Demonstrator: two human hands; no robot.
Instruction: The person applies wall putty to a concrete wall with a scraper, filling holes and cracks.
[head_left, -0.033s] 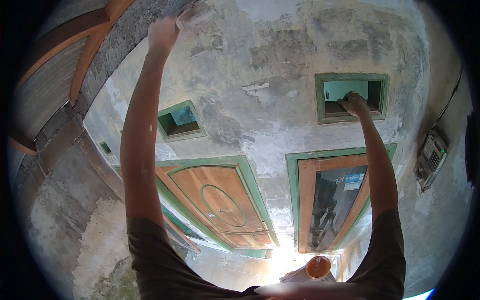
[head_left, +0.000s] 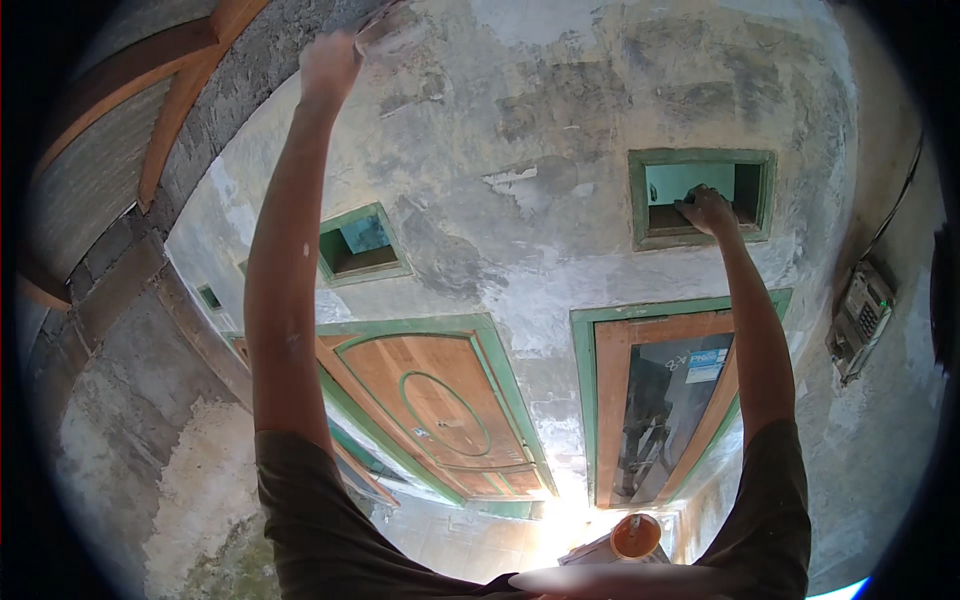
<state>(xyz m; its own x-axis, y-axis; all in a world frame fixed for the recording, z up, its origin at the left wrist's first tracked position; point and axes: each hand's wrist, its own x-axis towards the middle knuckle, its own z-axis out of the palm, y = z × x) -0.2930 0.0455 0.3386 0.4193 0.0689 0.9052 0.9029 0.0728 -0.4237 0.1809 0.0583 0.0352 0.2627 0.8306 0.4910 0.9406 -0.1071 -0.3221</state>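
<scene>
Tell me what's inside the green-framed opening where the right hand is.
The right hand rests on the sill of the green-framed opening. Inside, a pale turquoise back surface shows, with shadow to the right. Whatever lies beneath the hand on the sill is covered.

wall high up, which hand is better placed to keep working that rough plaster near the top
Left, probably. The left hand is raised against the grey wall near its top, holding something blurred. The right hand grips the sill of a green-framed vent opening, seemingly as support.
</scene>
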